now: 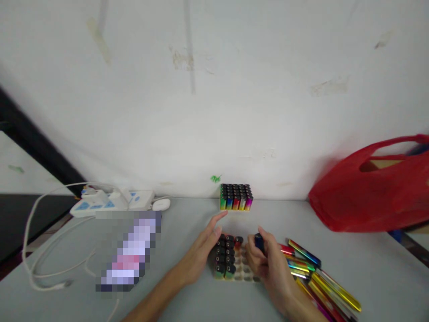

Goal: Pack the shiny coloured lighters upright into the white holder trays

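A pale tray (238, 278) with rows of small sockets stands on the grey table, its left columns holding black-topped lighters (229, 259). My left hand (202, 252) lies along the tray's left side, fingers stretched out and holding nothing. Over the right part of the tray, my right hand (268, 259) has its fingers closed round a dark blue lighter (259, 243). Loose shiny coloured sleeves (330, 290), in gold, red, green and blue, lie in a pile to the right, partly behind my right hand.
Against the wall stands a full block of black-topped lighters (236, 197). A red bag (372, 192) rests at the right. On the left are a white power strip (140, 200), white cables (31, 241) and a blurred-out phone (130, 255).
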Demonstrator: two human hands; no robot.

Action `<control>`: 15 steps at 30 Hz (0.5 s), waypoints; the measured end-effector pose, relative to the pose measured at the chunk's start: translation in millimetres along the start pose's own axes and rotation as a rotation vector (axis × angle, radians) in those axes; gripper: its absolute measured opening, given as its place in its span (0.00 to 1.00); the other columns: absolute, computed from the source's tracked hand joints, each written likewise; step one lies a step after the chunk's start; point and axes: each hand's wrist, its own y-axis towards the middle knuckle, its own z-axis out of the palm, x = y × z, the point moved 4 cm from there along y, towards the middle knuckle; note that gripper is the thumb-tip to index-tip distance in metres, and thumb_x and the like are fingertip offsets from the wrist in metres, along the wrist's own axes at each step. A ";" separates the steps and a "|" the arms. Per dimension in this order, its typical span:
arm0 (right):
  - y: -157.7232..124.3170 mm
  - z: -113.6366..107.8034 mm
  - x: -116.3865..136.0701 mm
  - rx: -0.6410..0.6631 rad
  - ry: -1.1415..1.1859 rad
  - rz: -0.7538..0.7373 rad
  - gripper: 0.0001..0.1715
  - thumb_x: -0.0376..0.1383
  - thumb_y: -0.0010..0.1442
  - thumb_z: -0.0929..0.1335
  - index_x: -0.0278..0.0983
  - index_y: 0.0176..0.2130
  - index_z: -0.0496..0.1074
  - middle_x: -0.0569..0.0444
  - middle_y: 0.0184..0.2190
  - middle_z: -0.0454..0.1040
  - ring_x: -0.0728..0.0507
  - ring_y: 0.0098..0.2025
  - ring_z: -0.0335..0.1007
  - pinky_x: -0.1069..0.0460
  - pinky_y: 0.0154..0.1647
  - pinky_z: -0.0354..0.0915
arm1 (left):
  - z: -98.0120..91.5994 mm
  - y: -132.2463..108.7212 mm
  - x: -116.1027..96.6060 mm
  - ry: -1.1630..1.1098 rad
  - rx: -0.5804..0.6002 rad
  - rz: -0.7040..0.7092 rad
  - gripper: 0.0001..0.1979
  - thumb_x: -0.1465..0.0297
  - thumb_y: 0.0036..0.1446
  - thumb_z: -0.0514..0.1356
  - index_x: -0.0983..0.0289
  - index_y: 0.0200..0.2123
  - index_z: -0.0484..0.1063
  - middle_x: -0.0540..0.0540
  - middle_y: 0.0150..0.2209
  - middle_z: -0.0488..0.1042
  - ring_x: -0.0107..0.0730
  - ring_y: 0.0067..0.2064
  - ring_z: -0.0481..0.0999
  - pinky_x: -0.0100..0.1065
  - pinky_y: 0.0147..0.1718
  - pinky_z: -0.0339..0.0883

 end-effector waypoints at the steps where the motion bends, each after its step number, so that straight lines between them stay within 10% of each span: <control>1: 0.0 -1.2 -0.8 -0.009 -0.007 0.003 0.37 0.64 0.64 0.67 0.43 0.22 0.54 0.66 0.19 0.44 0.50 0.23 0.34 0.51 0.23 0.38 | 0.3 0.0 -0.2 -0.001 0.005 -0.004 0.37 0.44 0.77 0.50 0.56 0.79 0.56 0.58 0.54 0.84 0.54 0.57 0.81 0.55 0.71 0.59; 15: 4.6 -3.4 -3.4 -0.076 -0.108 0.020 0.40 0.69 0.60 0.69 0.42 0.21 0.58 0.65 0.18 0.47 0.51 0.21 0.33 0.53 0.21 0.35 | -0.9 -1.4 -3.8 0.030 -0.007 -0.015 0.36 0.44 0.77 0.50 0.53 0.79 0.57 0.59 0.59 0.82 0.56 0.65 0.76 0.55 0.72 0.59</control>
